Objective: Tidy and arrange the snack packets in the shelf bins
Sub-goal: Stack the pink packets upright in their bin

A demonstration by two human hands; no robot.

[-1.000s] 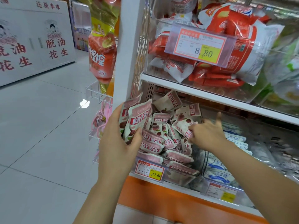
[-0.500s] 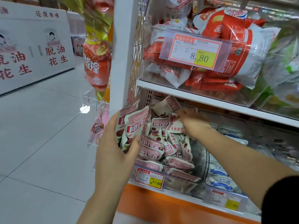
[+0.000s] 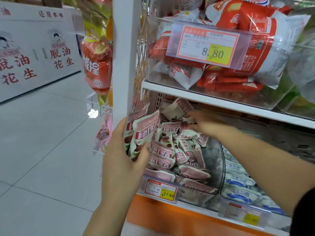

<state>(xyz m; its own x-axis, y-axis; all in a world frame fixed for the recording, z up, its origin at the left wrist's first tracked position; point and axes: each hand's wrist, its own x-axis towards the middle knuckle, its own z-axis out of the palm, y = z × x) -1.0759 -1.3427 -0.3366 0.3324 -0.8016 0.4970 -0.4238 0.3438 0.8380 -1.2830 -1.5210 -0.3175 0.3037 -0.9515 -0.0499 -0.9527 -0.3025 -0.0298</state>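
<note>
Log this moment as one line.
step: tidying lower bin | left hand: grips upright pink packets at bin's left end | right hand: on packet pile toward back, grip blurred

Right hand (image 3: pixel 208 124), one second ago gripping snack packets (image 3: pixel 163 150) at the front right of the pink pile, has released them and moved to the rear of the bin (image 3: pixel 214 155); its blurred fingers now reach the back packets.

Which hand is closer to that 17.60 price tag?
Left. The left hand, gripping packets, is just above and left of the price tag. The right hand is much higher and to the right of it.
</note>
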